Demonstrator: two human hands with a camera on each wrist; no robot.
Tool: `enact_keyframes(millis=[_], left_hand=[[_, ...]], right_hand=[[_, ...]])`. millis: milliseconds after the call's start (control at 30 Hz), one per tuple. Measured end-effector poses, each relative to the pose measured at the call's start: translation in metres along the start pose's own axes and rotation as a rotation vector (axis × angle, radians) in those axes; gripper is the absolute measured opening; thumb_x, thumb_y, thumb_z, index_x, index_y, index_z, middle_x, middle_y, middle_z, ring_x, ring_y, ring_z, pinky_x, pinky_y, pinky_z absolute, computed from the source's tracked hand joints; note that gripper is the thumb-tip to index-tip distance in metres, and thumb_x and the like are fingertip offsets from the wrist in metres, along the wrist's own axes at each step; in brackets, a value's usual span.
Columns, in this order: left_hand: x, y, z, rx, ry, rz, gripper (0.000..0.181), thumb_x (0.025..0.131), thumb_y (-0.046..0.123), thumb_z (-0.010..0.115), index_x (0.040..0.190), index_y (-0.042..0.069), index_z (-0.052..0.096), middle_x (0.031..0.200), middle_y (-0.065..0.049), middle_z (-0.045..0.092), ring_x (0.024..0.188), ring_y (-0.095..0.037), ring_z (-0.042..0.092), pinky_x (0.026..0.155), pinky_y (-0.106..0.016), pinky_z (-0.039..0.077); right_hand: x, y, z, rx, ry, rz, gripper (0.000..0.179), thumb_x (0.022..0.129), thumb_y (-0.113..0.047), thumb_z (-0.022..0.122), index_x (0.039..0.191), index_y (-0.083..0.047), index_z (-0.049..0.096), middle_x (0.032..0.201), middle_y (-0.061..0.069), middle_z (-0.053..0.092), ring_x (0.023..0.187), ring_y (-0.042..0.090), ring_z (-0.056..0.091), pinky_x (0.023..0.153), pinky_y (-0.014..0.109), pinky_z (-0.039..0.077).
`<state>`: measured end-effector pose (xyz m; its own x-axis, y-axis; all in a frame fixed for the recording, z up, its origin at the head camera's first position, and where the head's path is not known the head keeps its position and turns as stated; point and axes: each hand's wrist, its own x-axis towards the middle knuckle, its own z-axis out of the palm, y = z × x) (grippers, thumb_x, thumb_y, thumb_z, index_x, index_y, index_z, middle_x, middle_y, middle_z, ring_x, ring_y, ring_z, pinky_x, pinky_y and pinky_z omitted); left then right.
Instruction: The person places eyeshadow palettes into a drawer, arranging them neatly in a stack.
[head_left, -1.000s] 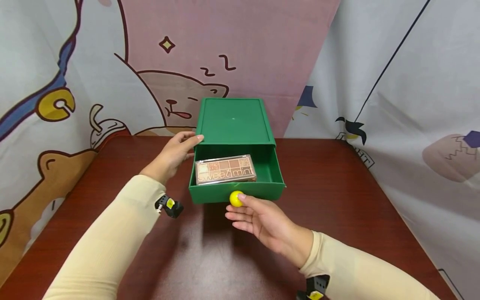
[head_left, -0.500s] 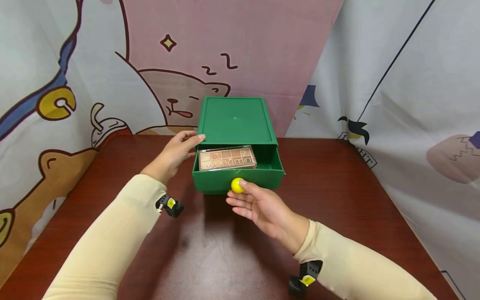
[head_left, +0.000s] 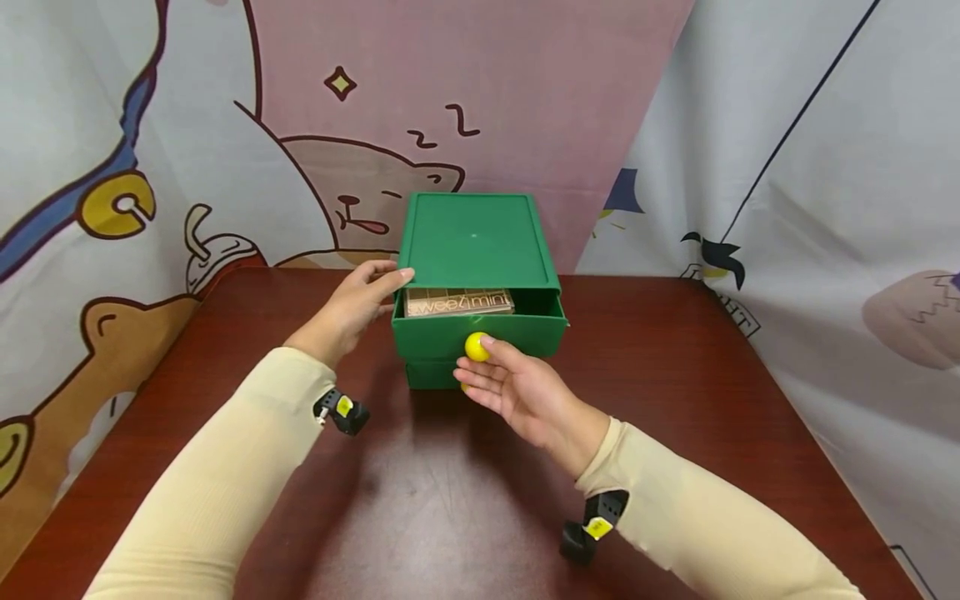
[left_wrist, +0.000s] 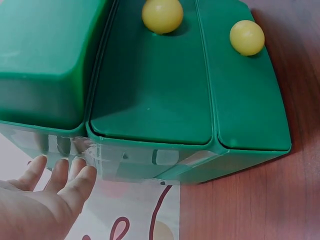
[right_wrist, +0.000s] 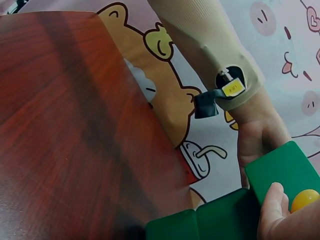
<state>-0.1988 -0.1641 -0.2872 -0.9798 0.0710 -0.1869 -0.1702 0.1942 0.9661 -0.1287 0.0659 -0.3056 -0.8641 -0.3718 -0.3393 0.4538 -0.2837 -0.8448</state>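
Note:
A green drawer cabinet point(head_left: 480, 237) stands on the table with its top drawer point(head_left: 435, 337) partly pulled out. Inside that drawer lies an eyeshadow palette point(head_left: 459, 302), its front part hidden by the drawer wall. My right hand point(head_left: 536, 400) has its thumb against the drawer's yellow knob point(head_left: 477, 346), its other fingers extended below. My left hand point(head_left: 352, 304) rests at the cabinet's left front edge, thumb near the top and fingers along the side. In the left wrist view, those fingers point(left_wrist: 75, 187) are stretched out beside the cabinet wall.
Two lower drawers with yellow knobs point(left_wrist: 162, 15) show closed in the left wrist view. The brown wooden table point(head_left: 675, 400) runs around the cabinet. A printed cloth point(head_left: 480, 100) hangs behind the table and on both sides.
The top drawer has slid back into the cabinet, carrying the palette partly under the top. My right hand moved forward with the knob. My left hand stayed at the cabinet's side.

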Motion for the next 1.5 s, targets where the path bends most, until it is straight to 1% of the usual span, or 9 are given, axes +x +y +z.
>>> enact_keyframes(millis=[133,267,400,500,667,800,967,1133,1500], left_hand=[[0.001,0.001,0.0,-0.017,-0.002,0.001,0.069,0.096,0.041,0.057,0.149,0.009,0.029,0.152,-0.011,0.029,0.136,-0.028,0.036,0.114,-0.043,0.03],[0.0,0.002,0.0,-0.022,-0.006,-0.003,0.069,0.096,0.041,0.057,0.15,0.009,0.028,0.153,-0.011,0.027,0.138,-0.028,0.033,0.115,-0.044,0.029],[0.0,0.002,0.001,-0.023,-0.013,-0.008,0.069,0.096,0.041,0.057,0.15,0.009,0.027,0.154,-0.011,0.026,0.139,-0.027,0.032,0.114,-0.043,0.029],[0.0,0.002,0.001,-0.033,-0.014,-0.003,0.069,0.096,0.039,0.056,0.15,0.008,0.027,0.153,-0.011,0.027,0.139,-0.026,0.032,0.114,-0.042,0.031],[0.001,0.003,0.002,-0.046,-0.012,0.004,0.068,0.097,0.037,0.056,0.15,0.006,0.027,0.153,-0.012,0.028,0.138,-0.025,0.034,0.112,-0.041,0.033],[0.001,0.006,0.003,-0.064,-0.017,-0.014,0.068,0.097,0.035,0.057,0.149,0.005,0.026,0.151,-0.012,0.03,0.137,-0.025,0.035,0.112,-0.04,0.035],[-0.001,0.009,0.004,-0.118,-0.031,-0.035,0.068,0.096,0.031,0.057,0.149,0.003,0.024,0.149,-0.014,0.034,0.135,-0.027,0.038,0.111,-0.041,0.035],[-0.002,0.01,0.004,-0.152,-0.028,-0.046,0.067,0.096,0.029,0.058,0.148,0.002,0.025,0.147,-0.015,0.037,0.135,-0.028,0.038,0.112,-0.042,0.034],[-0.001,0.008,0.004,-0.141,-0.016,-0.044,0.067,0.097,0.027,0.057,0.149,0.001,0.023,0.151,-0.015,0.028,0.138,-0.028,0.033,0.112,-0.041,0.033]], right_hand=[[0.005,-0.003,0.0,0.012,0.002,-0.016,0.027,0.104,-0.027,0.043,0.114,-0.005,0.053,0.1,0.004,0.066,0.095,0.016,0.066,0.1,0.036,0.048],[0.01,-0.005,0.001,0.01,0.01,-0.023,0.028,0.104,-0.029,0.044,0.115,-0.005,0.053,0.102,0.004,0.065,0.095,0.016,0.066,0.102,0.036,0.046],[0.014,-0.008,0.003,0.031,0.026,-0.025,0.026,0.104,-0.028,0.042,0.113,-0.006,0.053,0.1,0.005,0.064,0.094,0.016,0.065,0.108,0.04,0.04],[0.018,-0.01,0.003,0.049,0.036,-0.028,0.024,0.104,-0.027,0.042,0.11,-0.007,0.053,0.1,0.005,0.064,0.093,0.016,0.065,0.109,0.041,0.038],[0.024,-0.013,0.004,0.046,0.05,-0.033,0.023,0.104,-0.028,0.044,0.107,-0.008,0.054,0.1,0.005,0.064,0.096,0.017,0.065,0.107,0.04,0.041],[0.028,-0.014,0.004,0.047,0.058,-0.039,0.022,0.104,-0.028,0.044,0.107,-0.009,0.054,0.1,0.005,0.064,0.096,0.017,0.065,0.107,0.04,0.041],[0.031,-0.015,0.004,0.044,0.079,-0.038,0.021,0.103,-0.028,0.044,0.106,-0.009,0.054,0.1,0.005,0.064,0.096,0.017,0.065,0.105,0.039,0.043],[0.033,-0.016,0.004,0.029,0.082,-0.04,0.023,0.103,-0.029,0.045,0.107,-0.008,0.054,0.104,0.007,0.063,0.099,0.019,0.064,0.104,0.039,0.044],[0.035,-0.015,0.008,0.069,0.107,-0.039,0.023,0.102,-0.027,0.047,0.106,-0.006,0.054,0.112,0.013,0.06,0.097,0.02,0.064,0.104,0.038,0.044]])
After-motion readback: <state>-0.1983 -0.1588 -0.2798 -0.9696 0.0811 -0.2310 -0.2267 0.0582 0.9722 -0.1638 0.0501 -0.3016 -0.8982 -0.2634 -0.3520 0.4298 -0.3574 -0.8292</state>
